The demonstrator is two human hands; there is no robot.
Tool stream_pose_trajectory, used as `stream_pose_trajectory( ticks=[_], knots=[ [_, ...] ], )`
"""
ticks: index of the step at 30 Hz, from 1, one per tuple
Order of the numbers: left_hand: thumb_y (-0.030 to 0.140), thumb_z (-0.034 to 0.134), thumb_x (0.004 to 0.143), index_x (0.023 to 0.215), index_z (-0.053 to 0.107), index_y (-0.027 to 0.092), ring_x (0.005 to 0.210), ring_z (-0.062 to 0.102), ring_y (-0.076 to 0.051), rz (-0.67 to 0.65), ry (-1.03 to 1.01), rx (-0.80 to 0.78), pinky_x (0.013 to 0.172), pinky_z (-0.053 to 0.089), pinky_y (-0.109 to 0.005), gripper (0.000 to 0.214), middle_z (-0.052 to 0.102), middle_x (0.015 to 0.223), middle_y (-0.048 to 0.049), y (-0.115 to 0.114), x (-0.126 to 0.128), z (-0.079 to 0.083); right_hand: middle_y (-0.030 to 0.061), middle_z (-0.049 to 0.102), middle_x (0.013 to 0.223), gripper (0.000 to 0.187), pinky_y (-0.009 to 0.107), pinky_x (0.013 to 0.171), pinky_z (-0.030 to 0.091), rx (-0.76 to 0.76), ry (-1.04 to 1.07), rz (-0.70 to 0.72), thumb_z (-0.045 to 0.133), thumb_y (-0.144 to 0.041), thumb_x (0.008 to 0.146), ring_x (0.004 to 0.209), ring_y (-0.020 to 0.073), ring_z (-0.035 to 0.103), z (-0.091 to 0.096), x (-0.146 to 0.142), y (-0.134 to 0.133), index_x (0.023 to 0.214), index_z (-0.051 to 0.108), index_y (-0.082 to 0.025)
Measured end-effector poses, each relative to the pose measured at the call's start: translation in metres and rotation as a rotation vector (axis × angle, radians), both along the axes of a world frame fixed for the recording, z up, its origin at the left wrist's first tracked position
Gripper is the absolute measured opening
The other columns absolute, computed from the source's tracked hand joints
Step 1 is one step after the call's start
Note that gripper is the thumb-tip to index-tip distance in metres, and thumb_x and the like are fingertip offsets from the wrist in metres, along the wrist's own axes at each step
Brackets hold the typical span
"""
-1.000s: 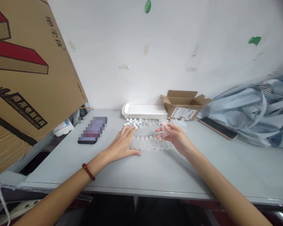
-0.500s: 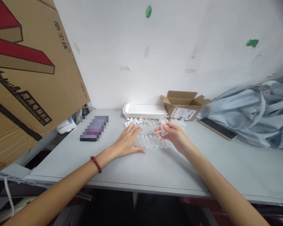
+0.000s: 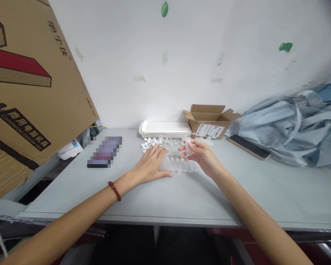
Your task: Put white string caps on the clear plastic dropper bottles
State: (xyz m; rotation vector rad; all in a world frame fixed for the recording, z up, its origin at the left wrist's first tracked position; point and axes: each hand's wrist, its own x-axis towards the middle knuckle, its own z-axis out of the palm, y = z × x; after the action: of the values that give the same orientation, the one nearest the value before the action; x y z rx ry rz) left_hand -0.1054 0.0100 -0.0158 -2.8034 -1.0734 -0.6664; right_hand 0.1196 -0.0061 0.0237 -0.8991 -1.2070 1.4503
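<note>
Between the fingers of my right hand (image 3: 199, 152) is a small translucent plastic bottle (image 3: 188, 147), held upright just above the table, with a thin loop at its top. My left hand (image 3: 152, 163) lies palm down with fingers stretched out, at the left end of a row of translucent bottles (image 3: 179, 165) lying side by side. Its fingers cover part of that row. Behind the left fingertips is a heap of small white caps (image 3: 149, 142). Thin white loops (image 3: 169, 142) lie beside the caps, and a few more clear pieces (image 3: 206, 141) lie behind my right hand.
At the back stand a long white packet (image 3: 165, 129) and an open cardboard box (image 3: 209, 127). A phone (image 3: 248, 147) and light blue cloth (image 3: 281, 129) lie on the right. A blurred dark box (image 3: 105, 151) sits left, beside a large carton (image 3: 38, 103).
The camera view has shifted slightly, so the surroundings appear further left. My right hand still holds the bottle, and my left hand stays spread by the row.
</note>
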Motion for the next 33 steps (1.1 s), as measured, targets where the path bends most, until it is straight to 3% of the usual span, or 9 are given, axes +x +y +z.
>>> stream_pose_trajectory(
  ticks=[6, 13, 20, 24, 29, 33],
  knots=[
    [0.073, 0.047, 0.074, 0.126, 0.044, 0.011, 0.13, 0.031, -0.037, 0.034, 0.095, 0.071, 0.101, 0.031, -0.051, 0.081, 0.045, 0.132, -0.0195, -0.01, 0.036, 0.005, 0.0082, 0.069, 0.092, 0.023, 0.028, 0.06, 0.047, 0.002, 0.019, 0.002, 0.064, -0.036, 0.079, 0.07, 0.0172, 0.066, 0.0, 0.001, 0.002, 0.092, 0.058, -0.018],
    [0.075, 0.04, 0.075, 0.127, 0.046, 0.008, 0.129, 0.028, -0.041, 0.104, 0.166, 0.128, 0.1, 0.027, -0.056, 0.085, 0.046, 0.131, -0.0211, -0.012, 0.069, -0.002, 0.0077, 0.069, 0.09, 0.021, 0.028, 0.059, 0.048, 0.02, 0.058, -0.018, 0.063, -0.035, 0.08, 0.071, 0.0176, 0.066, 0.0, 0.006, 0.005, 0.09, 0.059, -0.017],
    [0.07, 0.044, 0.078, 0.109, 0.061, 0.012, 0.123, 0.035, -0.038, 0.103, 0.173, 0.096, 0.098, 0.032, -0.054, 0.068, 0.054, 0.124, -0.0152, -0.006, 0.091, 0.0, 0.0078, 0.07, 0.089, 0.02, 0.026, 0.059, 0.049, 0.019, 0.072, -0.029, 0.065, -0.035, 0.079, 0.069, 0.016, 0.065, 0.001, 0.007, 0.006, 0.088, 0.06, -0.018],
    [0.071, 0.048, 0.074, 0.112, 0.057, 0.009, 0.127, 0.033, -0.039, 0.115, 0.144, 0.097, 0.1, 0.03, -0.056, 0.073, 0.052, 0.125, -0.0186, -0.011, 0.085, 0.002, 0.0075, 0.07, 0.088, 0.021, 0.024, 0.057, 0.049, 0.015, 0.068, -0.045, 0.065, -0.035, 0.078, 0.07, 0.0162, 0.066, 0.002, 0.008, 0.005, 0.089, 0.061, -0.017],
    [0.065, 0.057, 0.073, 0.124, 0.044, 0.007, 0.123, 0.04, -0.035, 0.114, -0.058, 0.096, 0.099, 0.037, -0.05, 0.078, 0.051, 0.125, -0.0206, -0.032, 0.051, 0.011, 0.0073, 0.07, 0.085, 0.024, 0.026, 0.061, 0.051, -0.008, 0.054, -0.04, 0.065, -0.037, 0.078, 0.074, 0.0182, 0.068, -0.003, 0.0, 0.003, 0.089, 0.06, -0.017],
    [0.049, 0.059, 0.081, 0.129, 0.038, 0.009, 0.123, 0.041, -0.03, 0.051, -0.225, 0.109, 0.102, 0.038, -0.046, 0.066, 0.046, 0.129, -0.0198, -0.049, 0.022, 0.024, 0.0083, 0.07, 0.085, 0.026, 0.029, 0.069, 0.052, -0.095, 0.045, 0.157, 0.064, -0.04, 0.079, 0.078, 0.0189, 0.068, -0.012, -0.023, -0.009, 0.087, 0.058, -0.016]
  ],
)
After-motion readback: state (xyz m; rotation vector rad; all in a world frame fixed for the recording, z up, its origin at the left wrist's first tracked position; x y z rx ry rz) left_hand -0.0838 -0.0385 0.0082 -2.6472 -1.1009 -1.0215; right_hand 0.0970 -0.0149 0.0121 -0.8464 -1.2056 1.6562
